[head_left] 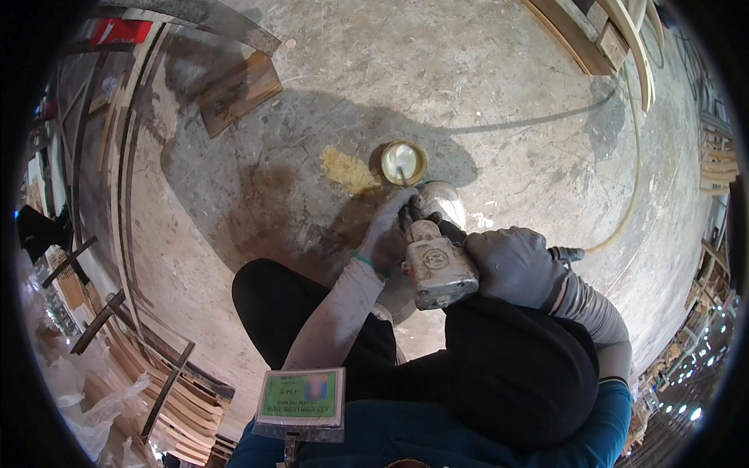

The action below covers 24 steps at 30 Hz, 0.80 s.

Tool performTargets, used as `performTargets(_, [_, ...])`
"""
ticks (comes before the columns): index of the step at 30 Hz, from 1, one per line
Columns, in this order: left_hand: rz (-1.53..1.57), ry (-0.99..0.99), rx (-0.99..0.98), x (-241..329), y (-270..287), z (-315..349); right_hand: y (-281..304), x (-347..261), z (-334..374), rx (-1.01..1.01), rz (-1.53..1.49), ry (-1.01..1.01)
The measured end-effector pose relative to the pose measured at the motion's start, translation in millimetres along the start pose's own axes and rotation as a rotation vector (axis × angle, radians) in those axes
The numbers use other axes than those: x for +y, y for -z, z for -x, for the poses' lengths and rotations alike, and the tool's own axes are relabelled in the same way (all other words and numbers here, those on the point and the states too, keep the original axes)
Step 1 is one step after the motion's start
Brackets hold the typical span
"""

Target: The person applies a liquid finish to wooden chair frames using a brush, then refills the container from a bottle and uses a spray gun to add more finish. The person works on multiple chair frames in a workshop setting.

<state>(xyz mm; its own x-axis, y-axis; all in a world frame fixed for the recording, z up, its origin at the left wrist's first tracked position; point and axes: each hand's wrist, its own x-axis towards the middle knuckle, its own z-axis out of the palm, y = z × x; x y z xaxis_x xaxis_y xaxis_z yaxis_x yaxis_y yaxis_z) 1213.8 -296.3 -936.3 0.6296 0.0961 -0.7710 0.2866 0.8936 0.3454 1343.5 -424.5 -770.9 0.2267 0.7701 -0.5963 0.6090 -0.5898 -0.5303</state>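
Observation:
My gloved right hand [511, 265] is closed round the handle of a worn grey-white air tool [441, 269], a blocky body with a round emblem. A hose fitting [568, 254] sticks out past this hand. On the other side, my gloved left hand [388, 230] has its fingers curled at the tool's dark front end; the fingertips are partly hidden. Just beyond the tool lies a shiny rounded metal thing [443, 203], partly covered, and I cannot tell whether it belongs to the tool. A round tub [422, 165] holds pale liquid and a thin stick.
Yellowish crumbly material [347, 170] lies beside the tub on the concrete floor. A pale hose [638, 171] curves along the right. A wooden board [238, 93] lies far left; curved wood pieces [616, 39] stand far right. Metal racks and stacked wood [168, 402] line the left.

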Motion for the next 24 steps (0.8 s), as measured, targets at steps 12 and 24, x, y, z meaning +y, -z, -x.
performTargets(12, [0.153, 0.088, -0.056, 12, -7, 4, 4, -6, -3, -0.008, 0.036, -0.060])
performTargets(24, [-0.539, -0.371, -0.132, -8, 4, 2, 3, 5, 5, -0.106, -0.025, -0.105])
